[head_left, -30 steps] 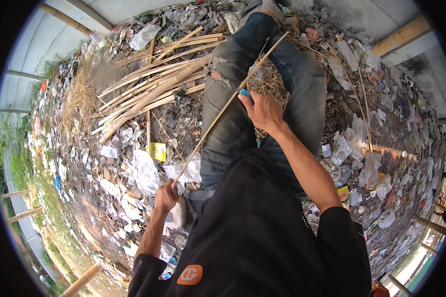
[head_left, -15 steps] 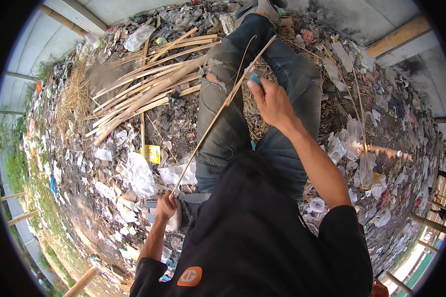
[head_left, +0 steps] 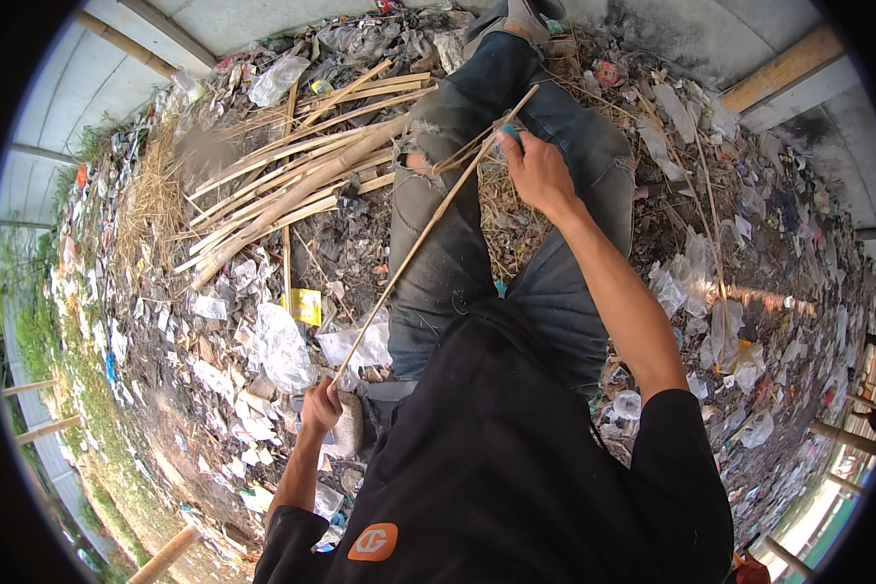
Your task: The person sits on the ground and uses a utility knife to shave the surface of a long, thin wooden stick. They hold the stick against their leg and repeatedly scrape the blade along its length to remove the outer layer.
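A long, thin bamboo strip (head_left: 414, 255) slants across my lap from lower left to upper right. My left hand (head_left: 321, 407) is closed round its lower end, beside my hip. Close to its upper end, my right hand (head_left: 540, 175) is closed on a small teal-handled tool (head_left: 509, 133), which rests at the strip. The tool's working edge is too hidden to make out. A thin bent sliver (head_left: 455, 161) curls off beside the strip, over my torn trouser knee.
Several split bamboo strips (head_left: 307, 190) lie in a pile to the left of my legs, with dry straw (head_left: 146, 209) beyond. Plastic scraps and litter cover the ground around me. A yellow packet (head_left: 307, 306) lies near the pile. Grey wall panels (head_left: 691, 49) stand at the far side.
My right hand with the teal-handled tool has moved slightly up along the strip. The sliver, which stood upward before, now bends low to the left. The left hand keeps its grip.
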`<state>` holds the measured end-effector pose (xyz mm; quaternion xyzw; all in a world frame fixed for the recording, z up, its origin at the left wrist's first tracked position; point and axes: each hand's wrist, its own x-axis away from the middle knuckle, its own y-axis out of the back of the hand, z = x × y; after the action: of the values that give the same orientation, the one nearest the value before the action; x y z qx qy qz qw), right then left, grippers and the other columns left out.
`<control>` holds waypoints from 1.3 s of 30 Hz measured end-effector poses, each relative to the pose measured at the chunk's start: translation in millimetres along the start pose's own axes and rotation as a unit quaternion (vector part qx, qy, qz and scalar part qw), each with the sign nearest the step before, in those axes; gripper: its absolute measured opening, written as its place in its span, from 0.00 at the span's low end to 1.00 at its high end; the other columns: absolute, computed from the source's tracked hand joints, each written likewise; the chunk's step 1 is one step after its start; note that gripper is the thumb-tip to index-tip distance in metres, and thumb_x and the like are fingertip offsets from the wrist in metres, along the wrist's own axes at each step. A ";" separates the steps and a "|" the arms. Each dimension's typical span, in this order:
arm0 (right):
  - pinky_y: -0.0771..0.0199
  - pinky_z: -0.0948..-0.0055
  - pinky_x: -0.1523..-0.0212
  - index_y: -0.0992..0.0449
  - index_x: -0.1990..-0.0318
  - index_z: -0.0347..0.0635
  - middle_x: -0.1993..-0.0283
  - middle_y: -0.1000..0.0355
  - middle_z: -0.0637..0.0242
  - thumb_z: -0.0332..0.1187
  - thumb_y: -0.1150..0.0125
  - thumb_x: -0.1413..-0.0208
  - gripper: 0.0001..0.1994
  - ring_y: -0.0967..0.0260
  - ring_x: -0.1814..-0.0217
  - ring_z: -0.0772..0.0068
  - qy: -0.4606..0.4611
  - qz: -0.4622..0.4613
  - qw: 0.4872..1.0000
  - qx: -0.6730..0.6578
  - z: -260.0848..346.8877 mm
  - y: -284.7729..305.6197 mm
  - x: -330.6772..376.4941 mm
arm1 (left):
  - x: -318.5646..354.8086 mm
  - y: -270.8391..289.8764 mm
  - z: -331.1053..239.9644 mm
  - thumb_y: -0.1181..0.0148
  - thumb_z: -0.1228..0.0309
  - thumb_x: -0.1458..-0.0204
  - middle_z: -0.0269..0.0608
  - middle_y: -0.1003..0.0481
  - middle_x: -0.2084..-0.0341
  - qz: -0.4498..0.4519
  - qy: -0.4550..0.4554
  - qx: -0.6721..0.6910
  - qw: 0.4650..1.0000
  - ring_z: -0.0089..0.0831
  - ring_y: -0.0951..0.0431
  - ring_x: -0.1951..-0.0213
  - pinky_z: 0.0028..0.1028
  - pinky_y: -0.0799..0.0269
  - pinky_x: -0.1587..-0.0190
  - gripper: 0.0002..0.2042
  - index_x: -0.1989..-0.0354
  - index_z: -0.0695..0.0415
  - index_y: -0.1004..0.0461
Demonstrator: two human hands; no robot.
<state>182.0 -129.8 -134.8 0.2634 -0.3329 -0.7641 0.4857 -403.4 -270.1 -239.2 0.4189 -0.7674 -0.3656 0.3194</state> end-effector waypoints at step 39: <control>0.22 0.45 0.67 0.23 0.67 0.36 0.74 0.22 0.45 0.57 0.53 0.27 0.30 0.21 0.69 0.37 0.115 0.154 0.981 0.020 47.2 -46.6 102.1 | -155.4 9.8 -174.5 0.55 0.61 0.26 0.70 0.26 0.76 0.025 0.036 0.053 0.998 0.71 0.25 0.67 0.57 0.32 0.67 0.25 0.70 0.69 0.24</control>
<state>81.6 -197.3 -148.3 0.3046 -0.3271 -0.6380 0.6270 -199.3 -181.3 -167.4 0.4286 -0.7838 -0.3012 0.3335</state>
